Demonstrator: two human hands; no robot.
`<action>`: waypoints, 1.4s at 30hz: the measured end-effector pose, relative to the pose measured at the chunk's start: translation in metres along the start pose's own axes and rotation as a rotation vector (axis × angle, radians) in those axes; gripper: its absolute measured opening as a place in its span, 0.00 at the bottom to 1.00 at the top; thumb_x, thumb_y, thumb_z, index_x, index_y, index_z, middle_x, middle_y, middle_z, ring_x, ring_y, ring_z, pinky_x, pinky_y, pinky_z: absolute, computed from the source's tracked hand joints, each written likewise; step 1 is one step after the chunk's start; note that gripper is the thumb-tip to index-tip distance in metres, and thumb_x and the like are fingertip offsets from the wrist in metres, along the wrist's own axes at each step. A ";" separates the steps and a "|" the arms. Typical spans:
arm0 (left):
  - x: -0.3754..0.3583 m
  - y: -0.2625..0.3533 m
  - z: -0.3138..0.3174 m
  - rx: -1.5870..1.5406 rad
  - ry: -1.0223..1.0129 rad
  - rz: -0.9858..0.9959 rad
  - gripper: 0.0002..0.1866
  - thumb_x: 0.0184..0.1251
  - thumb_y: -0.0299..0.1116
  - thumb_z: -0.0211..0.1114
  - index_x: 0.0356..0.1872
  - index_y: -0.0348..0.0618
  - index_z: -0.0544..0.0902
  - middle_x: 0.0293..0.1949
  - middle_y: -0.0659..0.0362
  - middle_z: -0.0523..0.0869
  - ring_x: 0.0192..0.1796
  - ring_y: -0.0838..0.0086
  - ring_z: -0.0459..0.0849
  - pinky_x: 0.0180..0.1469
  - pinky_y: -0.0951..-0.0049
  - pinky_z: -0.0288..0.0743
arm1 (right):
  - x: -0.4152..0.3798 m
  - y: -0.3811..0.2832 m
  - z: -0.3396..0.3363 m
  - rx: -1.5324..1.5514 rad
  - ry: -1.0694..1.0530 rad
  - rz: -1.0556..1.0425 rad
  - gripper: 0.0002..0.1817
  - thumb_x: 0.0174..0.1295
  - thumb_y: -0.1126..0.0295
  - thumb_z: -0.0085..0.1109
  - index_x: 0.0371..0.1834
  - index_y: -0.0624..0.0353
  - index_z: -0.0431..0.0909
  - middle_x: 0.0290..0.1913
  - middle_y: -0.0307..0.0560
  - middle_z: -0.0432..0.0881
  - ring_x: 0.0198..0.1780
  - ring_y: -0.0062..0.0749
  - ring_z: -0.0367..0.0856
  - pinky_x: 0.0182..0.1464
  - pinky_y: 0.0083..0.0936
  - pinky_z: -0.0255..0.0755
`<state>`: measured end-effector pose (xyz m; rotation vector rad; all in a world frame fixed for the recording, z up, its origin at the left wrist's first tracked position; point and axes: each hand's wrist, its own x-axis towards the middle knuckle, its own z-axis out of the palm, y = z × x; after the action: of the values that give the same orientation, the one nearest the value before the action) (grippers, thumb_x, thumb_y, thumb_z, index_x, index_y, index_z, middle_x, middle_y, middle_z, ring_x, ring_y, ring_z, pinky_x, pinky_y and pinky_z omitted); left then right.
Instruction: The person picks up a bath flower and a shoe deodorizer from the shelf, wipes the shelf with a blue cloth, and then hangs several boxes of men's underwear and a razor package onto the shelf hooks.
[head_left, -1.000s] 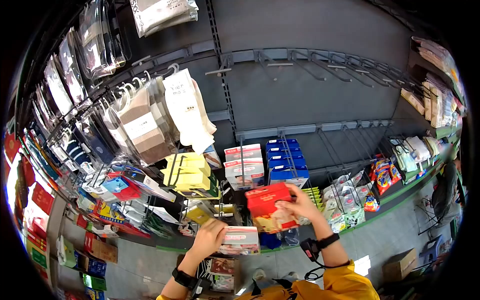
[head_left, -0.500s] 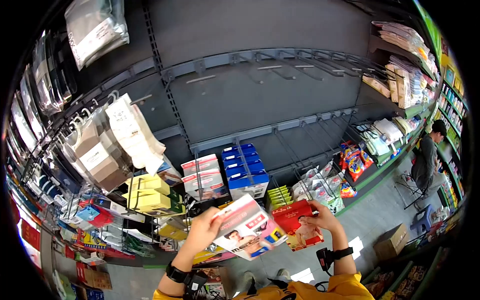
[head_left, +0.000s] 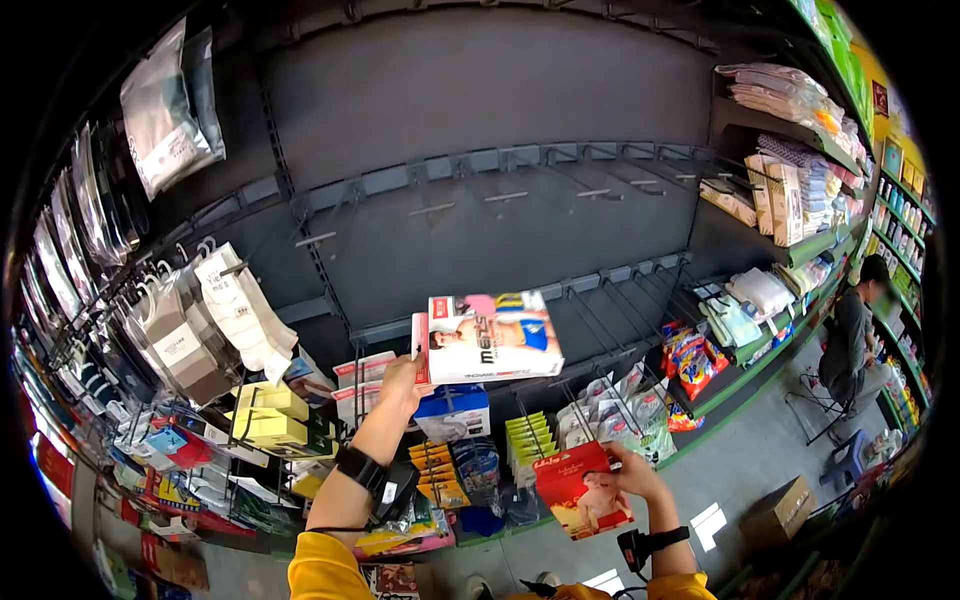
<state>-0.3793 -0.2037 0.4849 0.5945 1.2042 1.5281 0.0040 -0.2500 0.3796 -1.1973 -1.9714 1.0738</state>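
My left hand (head_left: 402,382) is closed on the left end of a white men's underwear box (head_left: 495,345), raised in front of the lower rail of hooks. The box lies sideways, its printed front facing me. Lower right, my right hand (head_left: 640,474) grips a red underwear box (head_left: 580,500) by its right edge, slightly tilted. Behind my left hand, white and red boxes (head_left: 360,372) hang on the rack, partly hidden by my arm. Just under the raised box is a blue box (head_left: 455,412).
Bare metal hooks (head_left: 510,196) jut from the dark wall panel. Packaged socks (head_left: 245,310) and yellow boxes (head_left: 265,405) hang at left. Green packets (head_left: 530,440) and red-blue bags (head_left: 690,360) hang lower right. A seated person (head_left: 855,340) and a cardboard carton (head_left: 778,512) are at right.
My left hand has lifted the white box up toward the rack and turned it sideways. My right hand, with the red box, has dropped slightly. The view has shifted a little.
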 end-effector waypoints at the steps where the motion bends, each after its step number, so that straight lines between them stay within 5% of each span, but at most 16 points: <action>1: 0.011 -0.004 -0.001 0.053 0.058 -0.006 0.09 0.65 0.28 0.49 0.40 0.31 0.71 0.38 0.51 0.78 0.38 0.65 0.81 0.38 0.62 0.79 | 0.003 0.001 -0.001 -0.020 -0.022 -0.004 0.31 0.42 0.65 0.70 0.49 0.65 0.70 0.37 0.50 0.79 0.36 0.29 0.78 0.39 0.25 0.72; 9: 0.056 -0.040 -0.016 -0.067 0.232 -0.033 0.11 0.65 0.26 0.45 0.43 0.30 0.71 0.38 0.49 0.78 0.38 0.62 0.81 0.38 0.59 0.79 | 0.015 0.009 0.000 0.120 -0.103 0.001 0.30 0.43 0.63 0.70 0.48 0.65 0.70 0.36 0.49 0.79 0.37 0.28 0.78 0.39 0.23 0.72; 11: 0.066 -0.051 -0.025 0.172 0.167 0.075 0.12 0.65 0.27 0.44 0.43 0.29 0.71 0.38 0.49 0.78 0.39 0.64 0.80 0.36 0.60 0.76 | 0.019 0.012 0.002 0.127 -0.119 -0.010 0.30 0.43 0.63 0.70 0.48 0.65 0.70 0.36 0.49 0.79 0.36 0.28 0.77 0.39 0.23 0.71; 13: 0.059 -0.048 -0.024 0.340 0.195 0.149 0.14 0.65 0.31 0.47 0.43 0.29 0.71 0.38 0.50 0.78 0.40 0.65 0.79 0.36 0.63 0.73 | 0.023 0.015 0.006 0.132 -0.139 -0.020 0.29 0.43 0.63 0.70 0.48 0.65 0.70 0.37 0.49 0.79 0.36 0.28 0.77 0.38 0.23 0.71; 16: 0.055 -0.038 -0.025 0.247 0.112 0.007 0.17 0.63 0.39 0.54 0.48 0.37 0.71 0.41 0.56 0.78 0.40 0.71 0.77 0.38 0.67 0.72 | 0.026 0.015 0.009 0.159 -0.153 -0.044 0.28 0.43 0.63 0.70 0.46 0.64 0.70 0.37 0.49 0.78 0.35 0.29 0.77 0.38 0.23 0.72; 19: 0.038 -0.020 -0.040 0.360 0.317 0.258 0.17 0.60 0.37 0.59 0.46 0.37 0.71 0.38 0.57 0.77 0.36 0.74 0.74 0.36 0.73 0.71 | 0.029 -0.005 0.014 0.136 -0.190 -0.049 0.28 0.44 0.63 0.69 0.47 0.64 0.70 0.37 0.49 0.78 0.35 0.31 0.78 0.38 0.23 0.72; 23: 0.004 0.023 -0.103 0.696 0.266 0.654 0.11 0.58 0.27 0.57 0.42 0.37 0.73 0.31 0.55 0.79 0.34 0.71 0.78 0.36 0.75 0.72 | 0.034 -0.048 0.025 0.092 -0.289 0.070 0.28 0.44 0.65 0.69 0.48 0.63 0.70 0.38 0.48 0.78 0.38 0.29 0.78 0.40 0.23 0.72; 25: -0.023 0.036 -0.126 1.019 0.352 0.753 0.10 0.60 0.30 0.55 0.41 0.36 0.75 0.38 0.50 0.81 0.40 0.64 0.80 0.40 0.71 0.72 | 0.036 -0.059 0.038 0.181 -0.350 0.130 0.27 0.45 0.66 0.69 0.48 0.63 0.70 0.38 0.46 0.79 0.38 0.26 0.78 0.39 0.22 0.72; 28: -0.023 0.012 -0.163 1.386 0.123 0.800 0.10 0.54 0.26 0.56 0.38 0.35 0.75 0.40 0.43 0.78 0.44 0.50 0.75 0.48 0.61 0.68 | 0.048 -0.056 0.070 0.192 -0.388 -0.010 0.28 0.45 0.65 0.69 0.49 0.62 0.70 0.38 0.45 0.79 0.38 0.25 0.77 0.39 0.20 0.72; 31: -0.008 0.004 -0.163 1.535 0.010 0.908 0.12 0.51 0.24 0.55 0.39 0.37 0.74 0.39 0.46 0.78 0.44 0.52 0.74 0.47 0.60 0.68 | 0.044 -0.053 0.092 0.196 -0.420 -0.113 0.29 0.46 0.62 0.68 0.51 0.61 0.69 0.39 0.45 0.79 0.38 0.26 0.77 0.40 0.21 0.71; 35: 0.015 -0.006 -0.171 1.431 -0.015 0.913 0.11 0.50 0.23 0.55 0.37 0.37 0.75 0.41 0.49 0.78 0.47 0.53 0.73 0.48 0.61 0.68 | 0.031 -0.063 0.099 0.157 -0.422 -0.078 0.29 0.47 0.60 0.67 0.52 0.59 0.69 0.38 0.45 0.79 0.38 0.27 0.76 0.41 0.22 0.70; 37: 0.011 0.009 -0.169 1.429 -0.070 0.704 0.10 0.52 0.22 0.55 0.37 0.36 0.75 0.41 0.49 0.78 0.47 0.53 0.73 0.49 0.63 0.68 | 0.032 -0.059 0.099 0.189 -0.457 -0.043 0.29 0.47 0.60 0.67 0.51 0.59 0.69 0.38 0.45 0.79 0.39 0.28 0.76 0.42 0.23 0.70; 42: -0.021 0.008 -0.163 1.516 -0.022 0.648 0.06 0.55 0.26 0.54 0.34 0.39 0.74 0.34 0.48 0.80 0.38 0.52 0.77 0.38 0.59 0.71 | 0.018 -0.061 0.102 0.118 -0.443 -0.045 0.29 0.45 0.61 0.68 0.51 0.60 0.70 0.38 0.46 0.78 0.38 0.30 0.77 0.42 0.24 0.70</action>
<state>-0.5138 -0.2852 0.4363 2.1079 2.1742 0.7595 -0.1111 -0.2844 0.3825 -0.9025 -2.2068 1.5090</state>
